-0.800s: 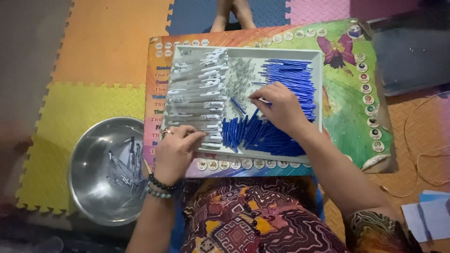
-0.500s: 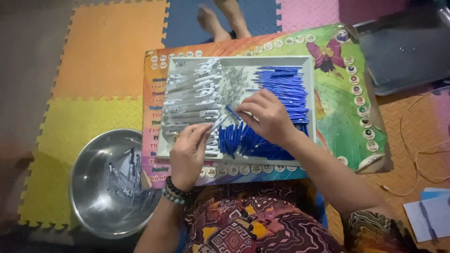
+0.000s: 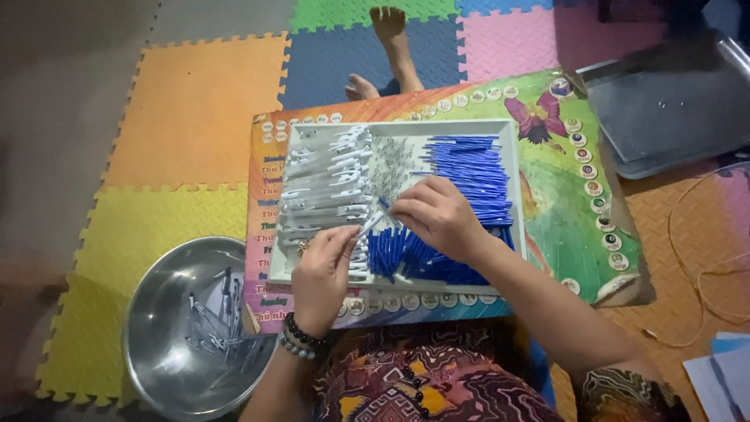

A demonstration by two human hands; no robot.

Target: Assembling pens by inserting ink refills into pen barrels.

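Here, from the head camera, we look down on a white tray that rests on a colourful low board with a butterfly picture, set over foam floor mats. Our left hand, with bead bracelets at the wrist, pinches the lower end of a white pen barrel between thumb and fingers. Our right hand meets it from the other side, its fingers closed on a blue pen part right at the barrel's upper end; the two pieces touch above the middle of the tray. We cannot tell how far one sits inside the other.

In the tray, a stack of white barrels fills the left side, a heap of blue pen parts the right and near edge, and a scatter of small metal springs lies between them.

Left of our knees stands a steel bowl with a few assembled pens inside. A metal baking tray lies at the far right, and another person's bare foot rests on the mats beyond the board.
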